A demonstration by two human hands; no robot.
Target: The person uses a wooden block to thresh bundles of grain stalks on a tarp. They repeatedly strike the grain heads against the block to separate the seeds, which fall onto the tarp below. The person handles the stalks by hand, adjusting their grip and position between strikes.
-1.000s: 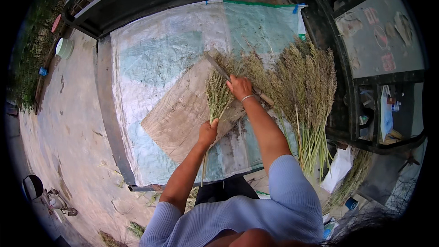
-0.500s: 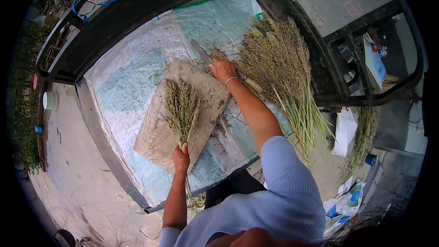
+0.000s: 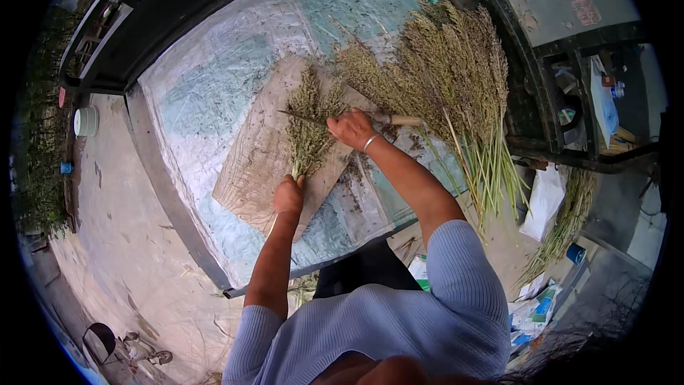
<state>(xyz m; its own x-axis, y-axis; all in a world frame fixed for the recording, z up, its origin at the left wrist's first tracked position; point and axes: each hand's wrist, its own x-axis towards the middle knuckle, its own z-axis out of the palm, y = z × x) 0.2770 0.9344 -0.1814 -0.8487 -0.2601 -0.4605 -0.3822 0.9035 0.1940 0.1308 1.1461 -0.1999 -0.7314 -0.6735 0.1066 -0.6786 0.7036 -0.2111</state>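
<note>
A grass bundle is clamped by the left hand for steadiness while a knife is gripped tight by the right hand.

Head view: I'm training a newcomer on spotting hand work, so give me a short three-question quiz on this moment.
1. True or false: the left hand grips the stem end of the small grass bundle lying on the wooden board.
2. What does the right hand hold? A) a knife B) a white cup C) a blue tin
3. Fill in: the large grass pile lies to the person's ____ of the board.

Key: 1 true. 2 A, a knife with a wooden handle, its blade across the bundle. 3 right.
</note>
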